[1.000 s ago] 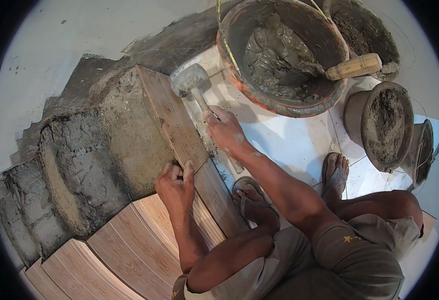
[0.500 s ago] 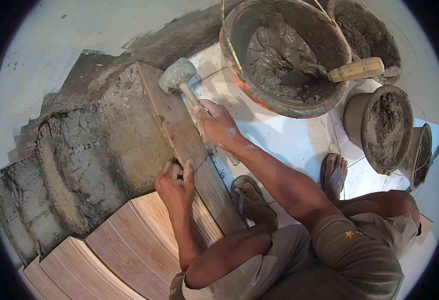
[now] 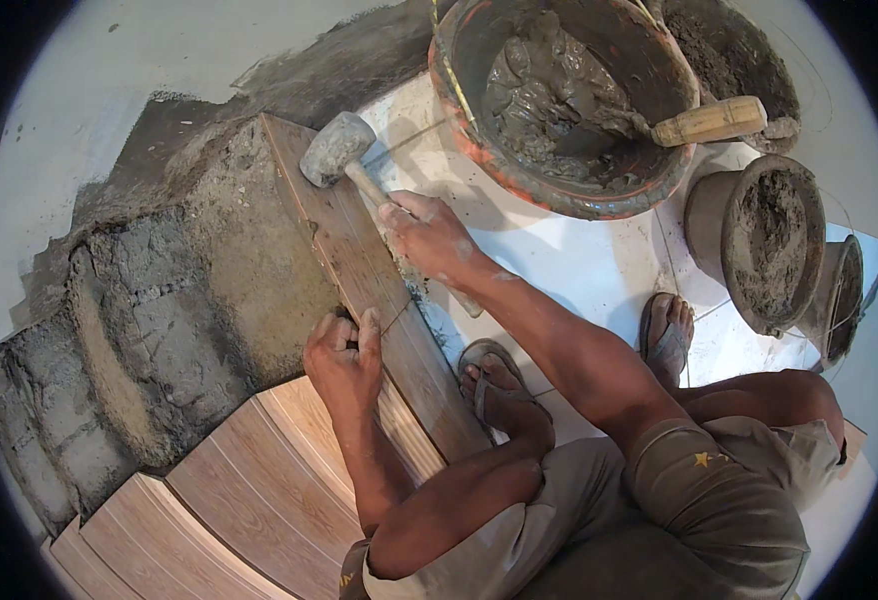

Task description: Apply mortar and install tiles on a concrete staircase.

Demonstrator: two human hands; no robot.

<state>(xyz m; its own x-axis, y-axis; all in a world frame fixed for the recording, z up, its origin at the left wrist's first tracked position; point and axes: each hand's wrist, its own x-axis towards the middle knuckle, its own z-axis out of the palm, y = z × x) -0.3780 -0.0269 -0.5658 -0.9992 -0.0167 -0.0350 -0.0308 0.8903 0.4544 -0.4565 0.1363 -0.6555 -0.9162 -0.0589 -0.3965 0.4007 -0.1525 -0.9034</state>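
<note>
My right hand (image 3: 429, 235) grips the wooden handle of a grey rubber mallet (image 3: 336, 148), whose head rests against the upper end of a long wood-look tile (image 3: 359, 265) standing on edge against the front of a mortar-covered stair step (image 3: 229, 240). My left hand (image 3: 344, 355) presses on the top edge of that tile near its middle, fingers curled over it. Both forearms come in from the lower right, where I squat in sandals.
A large orange-rimmed tub of wet mortar (image 3: 569, 100) with a wooden-handled trowel (image 3: 709, 122) sits at top right. A smaller mortar-caked bucket (image 3: 769, 240) stands at right. Finished wood-look stair treads (image 3: 249, 480) lie at lower left; rough mortared steps (image 3: 109, 350) are on the left.
The mallet swung left from the white floor tile up to the top end of the standing tile. My left hand stayed on the tile's edge.
</note>
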